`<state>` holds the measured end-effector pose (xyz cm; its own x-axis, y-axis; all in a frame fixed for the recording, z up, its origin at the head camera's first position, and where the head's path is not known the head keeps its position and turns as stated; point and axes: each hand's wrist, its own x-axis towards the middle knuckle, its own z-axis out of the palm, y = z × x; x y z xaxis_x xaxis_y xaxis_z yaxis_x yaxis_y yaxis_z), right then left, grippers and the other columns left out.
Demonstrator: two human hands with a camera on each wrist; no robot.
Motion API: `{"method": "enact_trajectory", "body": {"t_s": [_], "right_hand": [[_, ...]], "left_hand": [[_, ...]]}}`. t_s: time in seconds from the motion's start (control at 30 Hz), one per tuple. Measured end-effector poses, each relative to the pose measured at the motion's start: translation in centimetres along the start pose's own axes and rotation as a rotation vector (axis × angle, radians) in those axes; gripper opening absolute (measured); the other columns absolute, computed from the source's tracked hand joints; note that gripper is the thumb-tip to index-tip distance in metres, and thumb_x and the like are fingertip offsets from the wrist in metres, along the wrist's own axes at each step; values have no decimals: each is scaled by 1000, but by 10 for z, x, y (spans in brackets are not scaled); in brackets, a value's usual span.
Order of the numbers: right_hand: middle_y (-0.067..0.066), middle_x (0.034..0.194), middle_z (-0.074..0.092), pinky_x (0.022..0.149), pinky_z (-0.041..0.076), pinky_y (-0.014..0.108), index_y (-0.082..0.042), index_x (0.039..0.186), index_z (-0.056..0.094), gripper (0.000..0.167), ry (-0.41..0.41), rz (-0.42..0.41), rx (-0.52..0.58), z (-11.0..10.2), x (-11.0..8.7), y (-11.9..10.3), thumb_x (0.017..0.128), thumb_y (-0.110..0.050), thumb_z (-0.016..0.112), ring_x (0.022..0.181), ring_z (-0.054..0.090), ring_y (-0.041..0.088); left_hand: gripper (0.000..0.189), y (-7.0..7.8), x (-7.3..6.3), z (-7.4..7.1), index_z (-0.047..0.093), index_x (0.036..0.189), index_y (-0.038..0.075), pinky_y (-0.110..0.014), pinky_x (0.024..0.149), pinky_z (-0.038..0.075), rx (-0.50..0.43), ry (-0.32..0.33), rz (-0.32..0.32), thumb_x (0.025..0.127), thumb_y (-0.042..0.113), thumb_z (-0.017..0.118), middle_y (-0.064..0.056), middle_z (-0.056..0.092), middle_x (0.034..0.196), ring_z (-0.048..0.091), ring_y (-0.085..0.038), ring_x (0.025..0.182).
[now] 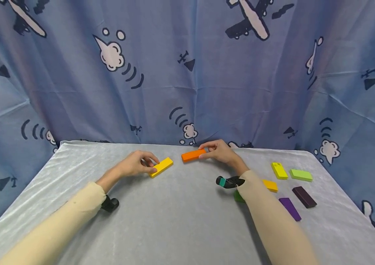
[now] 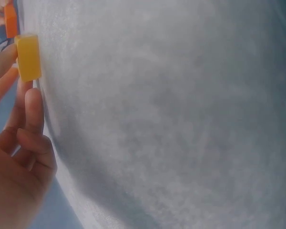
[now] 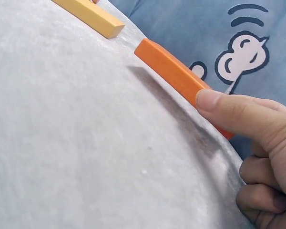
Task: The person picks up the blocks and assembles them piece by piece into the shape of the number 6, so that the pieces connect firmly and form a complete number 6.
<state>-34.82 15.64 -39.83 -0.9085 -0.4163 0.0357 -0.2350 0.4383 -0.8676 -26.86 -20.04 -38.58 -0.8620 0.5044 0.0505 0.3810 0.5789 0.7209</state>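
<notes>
My left hand (image 1: pixel 135 163) pinches a yellow rectangular block (image 1: pixel 164 165) at its near end, between thumb and fingers. Just to the right of it, an orange rectangular block (image 1: pixel 191 156) is gripped at its right end by my right hand (image 1: pixel 223 152). In the right wrist view a shadow lies apart below the orange block (image 3: pixel 169 69), so it hangs a little above the cloth. The left end of the orange block points toward the yellow block (image 3: pixel 93 16), with a gap between them. In the left wrist view the yellow block (image 2: pixel 29 58) stands out beyond the fingertips.
On the right of the cloth-covered table (image 1: pixel 174 221) lie a bright yellow block (image 1: pixel 279 170), a light green block (image 1: pixel 301 175), a dark brown block (image 1: pixel 304 197) and a purple block (image 1: pixel 290 209). My right sleeve partly hides an amber block (image 1: pixel 270 186) and a green block (image 1: pixel 238 197). A patterned curtain (image 1: pixel 161 110) hangs behind.
</notes>
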Motion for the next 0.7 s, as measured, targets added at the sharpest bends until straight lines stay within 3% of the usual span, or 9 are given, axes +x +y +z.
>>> {"method": "enact_trajectory", "body": {"t_s": [0.5, 0.7], "right_hand": [[0, 64, 29, 60, 23, 29, -10, 110, 79, 34, -4, 27, -25, 13, 9, -6, 79, -18, 90, 58, 28, 17], [0, 64, 30, 58, 23, 29, -8, 109, 78, 35, 5, 42, 4, 18, 11, -7, 78, -16, 91, 57, 29, 16]], "left_hand": [[25, 0, 1, 1, 75, 114, 7, -34, 76, 55, 27, -10, -48, 90, 10, 79, -1, 69, 91, 65, -17, 83], [26, 0, 1, 1, 75, 115, 7, -35, 77, 55, 23, -12, -25, 90, 10, 79, -1, 70, 92, 65, -18, 84]]}}
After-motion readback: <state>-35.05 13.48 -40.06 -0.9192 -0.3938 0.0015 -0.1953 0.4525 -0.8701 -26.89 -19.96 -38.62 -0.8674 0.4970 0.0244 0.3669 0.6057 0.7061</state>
